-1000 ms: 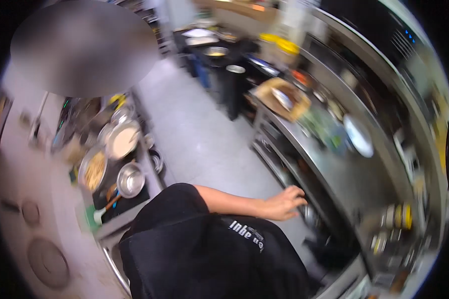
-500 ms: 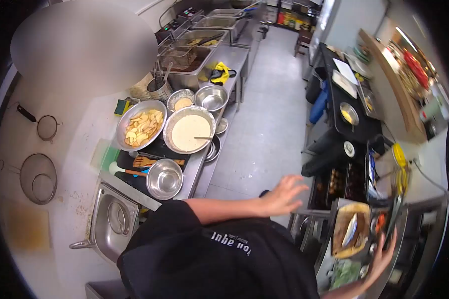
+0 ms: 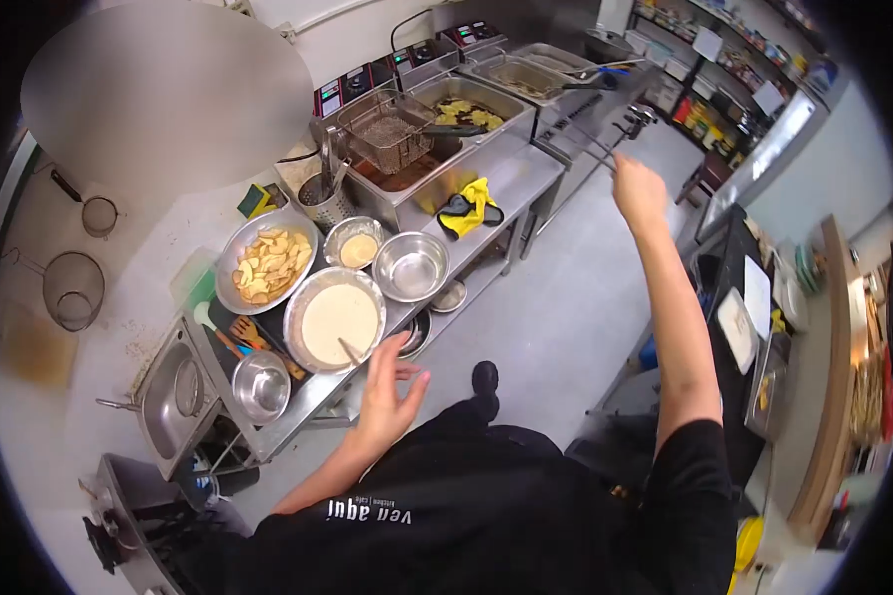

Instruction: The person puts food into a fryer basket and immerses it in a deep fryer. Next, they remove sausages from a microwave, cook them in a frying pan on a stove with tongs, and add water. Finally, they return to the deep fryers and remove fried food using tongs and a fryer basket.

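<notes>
My right hand (image 3: 640,193) is raised at the right over the aisle, its fingers closed on a thin metal utensil (image 3: 597,147) that points toward the fryers. My left hand (image 3: 387,397), fingers apart and holding nothing, is beside the near rim of a bowl of pale batter (image 3: 339,315). A handle stands in the batter. Next to that bowl are a bowl of sliced potato-like wedges (image 3: 271,264), a small bowl of batter (image 3: 357,250) and two steel bowls, one behind (image 3: 411,267) and one in front (image 3: 261,387).
Fryers (image 3: 466,114) with a wire basket (image 3: 387,134) stand beyond the bowls. A yellow and black cloth (image 3: 469,208) lies on the steel counter edge. The sink (image 3: 174,397) is at left, a dark counter (image 3: 729,397) at right. A blurred oval hides the upper left.
The view has turned left toward the fryers. My right hand has moved from the right-hand counter to above the aisle, with the utensil. My left hand is now by the batter bowl.
</notes>
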{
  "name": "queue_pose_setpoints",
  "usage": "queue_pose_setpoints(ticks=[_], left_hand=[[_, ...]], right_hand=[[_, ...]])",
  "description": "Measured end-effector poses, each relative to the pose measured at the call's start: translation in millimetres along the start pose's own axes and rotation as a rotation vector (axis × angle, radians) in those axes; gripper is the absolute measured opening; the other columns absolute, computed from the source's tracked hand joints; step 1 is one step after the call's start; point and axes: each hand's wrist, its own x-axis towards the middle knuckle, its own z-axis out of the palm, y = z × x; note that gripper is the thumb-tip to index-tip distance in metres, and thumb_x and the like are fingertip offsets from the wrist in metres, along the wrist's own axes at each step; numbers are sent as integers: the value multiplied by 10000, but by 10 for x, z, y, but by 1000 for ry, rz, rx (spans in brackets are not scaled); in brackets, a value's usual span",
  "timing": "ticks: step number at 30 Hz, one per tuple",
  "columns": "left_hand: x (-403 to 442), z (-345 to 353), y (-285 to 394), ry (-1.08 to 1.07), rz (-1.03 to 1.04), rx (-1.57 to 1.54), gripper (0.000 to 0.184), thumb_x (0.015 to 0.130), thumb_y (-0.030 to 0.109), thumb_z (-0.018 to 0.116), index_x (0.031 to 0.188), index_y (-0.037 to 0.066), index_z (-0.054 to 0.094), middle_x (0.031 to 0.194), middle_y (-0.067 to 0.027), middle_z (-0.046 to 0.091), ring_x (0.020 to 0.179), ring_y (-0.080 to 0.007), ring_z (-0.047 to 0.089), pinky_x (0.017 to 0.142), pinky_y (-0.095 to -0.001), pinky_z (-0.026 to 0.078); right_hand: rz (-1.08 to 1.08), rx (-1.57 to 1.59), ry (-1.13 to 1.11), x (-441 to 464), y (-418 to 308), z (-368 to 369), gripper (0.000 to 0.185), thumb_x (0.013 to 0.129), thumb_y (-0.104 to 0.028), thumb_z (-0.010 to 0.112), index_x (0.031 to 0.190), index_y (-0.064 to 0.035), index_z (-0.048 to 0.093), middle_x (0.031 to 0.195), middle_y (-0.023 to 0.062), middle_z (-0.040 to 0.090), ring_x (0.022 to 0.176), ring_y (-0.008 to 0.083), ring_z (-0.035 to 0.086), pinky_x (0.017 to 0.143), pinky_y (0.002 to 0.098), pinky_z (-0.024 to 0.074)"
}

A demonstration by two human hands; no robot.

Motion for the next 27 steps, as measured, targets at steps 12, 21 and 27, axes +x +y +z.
queue_pose_setpoints(ticks=[12,21,27], left_hand=[[2359,1017,-207,313,-224,-288,597,894,46,579,1396,26,257,1276,-174,456,912,-178,625,788,-307,514],[4112,1089,-475,630,-603,-1336,478,973,288,466,1239,-102,393,1105,-200,584,928,-231,614,778,-291,511],[4386,1244,-604,757,-602,-1105,161,903,43,496,1037,-24,435,914,-131,589,669,-158,520,570,-297,448]], right_hand=[[-298,-125,-271,2116,-667,2675,159,784,-133,578,859,-85,710,901,87,689,790,272,686,573,487,533],[-520,-62,-371,2664,-426,3622,164,782,-148,575,827,-100,726,852,98,699,784,296,689,597,482,540],[-637,38,-277,3119,87,3490,123,791,-117,568,755,-127,685,752,88,693,707,226,696,592,339,553]])
